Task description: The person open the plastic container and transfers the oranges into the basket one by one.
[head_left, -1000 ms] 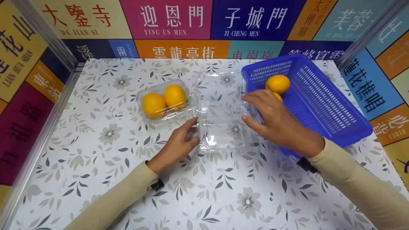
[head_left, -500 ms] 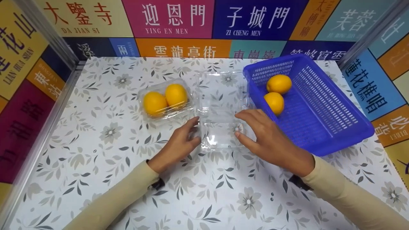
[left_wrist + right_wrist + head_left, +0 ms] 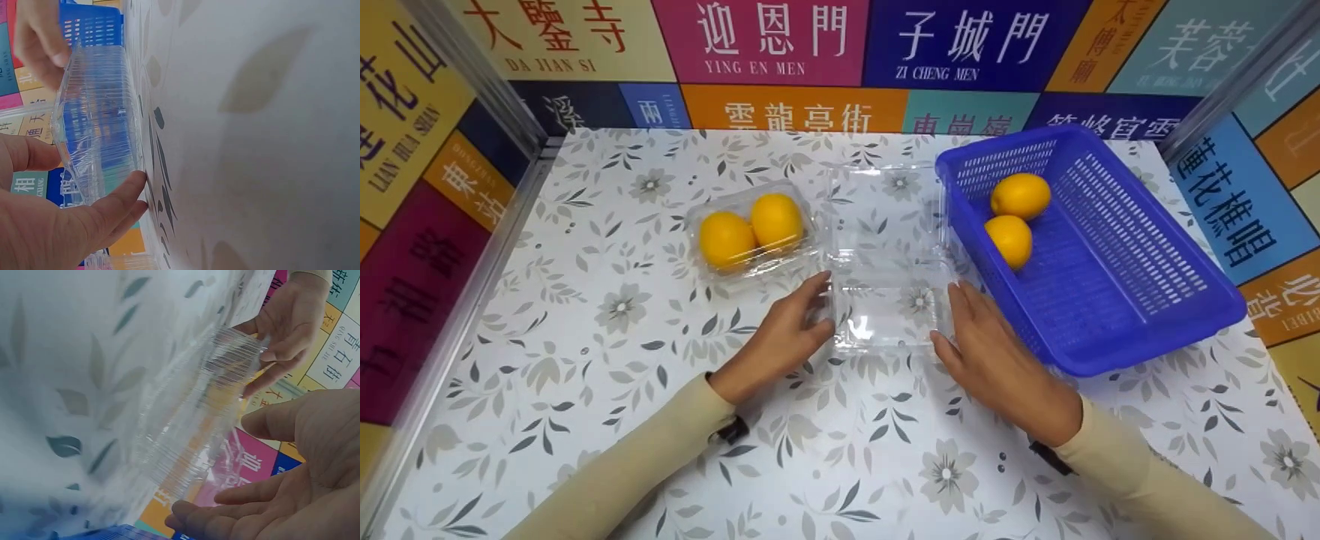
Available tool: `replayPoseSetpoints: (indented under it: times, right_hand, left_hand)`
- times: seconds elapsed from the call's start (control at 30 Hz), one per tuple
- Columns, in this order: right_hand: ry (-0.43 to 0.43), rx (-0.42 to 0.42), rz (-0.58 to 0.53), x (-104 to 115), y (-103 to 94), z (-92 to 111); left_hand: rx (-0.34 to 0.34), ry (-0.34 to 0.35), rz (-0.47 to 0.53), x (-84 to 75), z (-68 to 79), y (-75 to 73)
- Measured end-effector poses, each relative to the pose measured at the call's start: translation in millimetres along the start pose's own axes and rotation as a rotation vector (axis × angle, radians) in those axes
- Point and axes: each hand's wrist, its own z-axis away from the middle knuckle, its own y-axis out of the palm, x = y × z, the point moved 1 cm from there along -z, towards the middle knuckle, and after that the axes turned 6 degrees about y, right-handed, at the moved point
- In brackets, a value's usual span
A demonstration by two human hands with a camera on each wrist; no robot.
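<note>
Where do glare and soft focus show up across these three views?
Head view: a bright white glint sits on the open clear container; left wrist view: the large leaf print on the tablecloth, seen close up, looks soft-edged; right wrist view: small glints speckle the container's ridged wall, and the tablecloth looks hazy.

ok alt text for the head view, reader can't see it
A person's left hand and right hand flank an open transparent plastic clamshell on a floral tablecloth. At left, another transparent container holds two yellow-orange fruits; at right, a blue perforated basket holds two similar fruits.
</note>
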Motion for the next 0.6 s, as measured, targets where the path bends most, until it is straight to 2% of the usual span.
replayPoseSetpoints:
  times: [0.37,0.6]
  right_hand:
    - [0.114,0.098,-0.066,-12.4,14.1,-1.0]
    - [0.122,0.087,-0.083,-19.0,20.5,-10.3]
  left_hand:
    - [-0.001,-0.006,0.006,0.2,-1.9,0.5]
    - [-0.013,-0.017,0.006,0.8,-6.7,-0.1]
